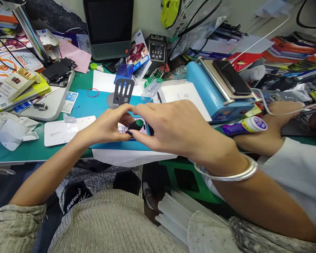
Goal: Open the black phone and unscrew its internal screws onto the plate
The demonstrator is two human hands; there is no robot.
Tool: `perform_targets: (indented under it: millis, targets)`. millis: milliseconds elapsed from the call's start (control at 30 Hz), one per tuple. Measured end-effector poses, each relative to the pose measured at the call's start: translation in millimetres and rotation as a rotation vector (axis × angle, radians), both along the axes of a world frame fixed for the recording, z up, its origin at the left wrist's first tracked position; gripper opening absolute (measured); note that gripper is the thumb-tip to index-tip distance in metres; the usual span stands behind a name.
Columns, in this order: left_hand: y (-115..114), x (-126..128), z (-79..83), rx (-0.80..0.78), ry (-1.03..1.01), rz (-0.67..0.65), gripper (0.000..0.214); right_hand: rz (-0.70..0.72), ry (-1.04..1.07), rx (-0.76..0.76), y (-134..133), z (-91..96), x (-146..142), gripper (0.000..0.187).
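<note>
Over mat (94, 102) | left hand (107, 124) curled, gripping phone (122, 128) | right hand (171, 126) pinching screwdriver (136, 125)

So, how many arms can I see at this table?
3. The person's left arm and right arm meet over the phone; a co-worker's arm lies on the table at right, beside the tube. Others may be hidden.

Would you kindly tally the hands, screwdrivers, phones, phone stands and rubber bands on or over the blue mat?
hands: 2, left hand and right hand
screwdriver: 1
phone: 1
phone stand: 1
red rubber band: 1
Total: 6
</note>
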State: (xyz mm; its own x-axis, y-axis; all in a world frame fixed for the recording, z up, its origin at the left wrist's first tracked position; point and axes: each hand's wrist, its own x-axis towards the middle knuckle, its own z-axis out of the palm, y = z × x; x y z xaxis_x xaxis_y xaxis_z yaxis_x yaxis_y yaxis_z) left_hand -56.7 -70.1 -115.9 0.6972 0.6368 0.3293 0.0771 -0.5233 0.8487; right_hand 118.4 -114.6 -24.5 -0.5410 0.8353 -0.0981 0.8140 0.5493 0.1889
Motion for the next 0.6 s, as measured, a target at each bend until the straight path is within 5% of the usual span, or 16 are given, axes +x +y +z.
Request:
perform_targets:
  millis: [100, 267, 467, 600]
  targets:
    - [0.1, -0.1, 0.6, 0.009, 0.001, -0.077, 0.052, 0.072, -0.014, -0.067, 0.6, 1.2, -0.3, 0.032]
    - [-1.0, 1.2, -0.5, 0.023, -0.051, 0.03, 0.053, -0.11, -0.089, 0.022, 1.8, -0.3, -3.1, 0.05]
    - [-0.6, -1.4, 1.3, -0.052, -0.049, -0.086, 0.052, 0.035, -0.04, -0.054, 1.7, 3.2, -1.1, 0.033]
    - [-0.2, 1.4, 1.9, 0.051, -0.045, 0.036, 0.053, -0.097, -0.094, 0.009, 3.3, 1.5, -5.7, 0.051]
